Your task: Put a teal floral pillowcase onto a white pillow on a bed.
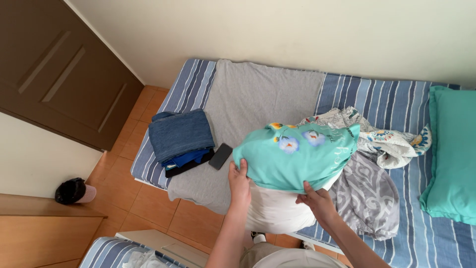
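Since the phone [220,156] lies beside the folded jeans [181,135] at the bed's [396,104] near-left edge, a dragged cloth could knock it off. Left hand [239,182] and right hand [317,199] each pinch the turquoise pillowcase [297,154], half-pulled over a white pillow [275,211]; long axis left-right, opening toward the person.

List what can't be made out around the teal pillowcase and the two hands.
- Head view: the white pillow's upper part is hidden inside the teal pillowcase.
- Fingertips of the left hand and right hand are tucked under the pillowcase hem.
- The clothes under the folded jeans show only as edges.
- The teal pillow is cut by the right edge.
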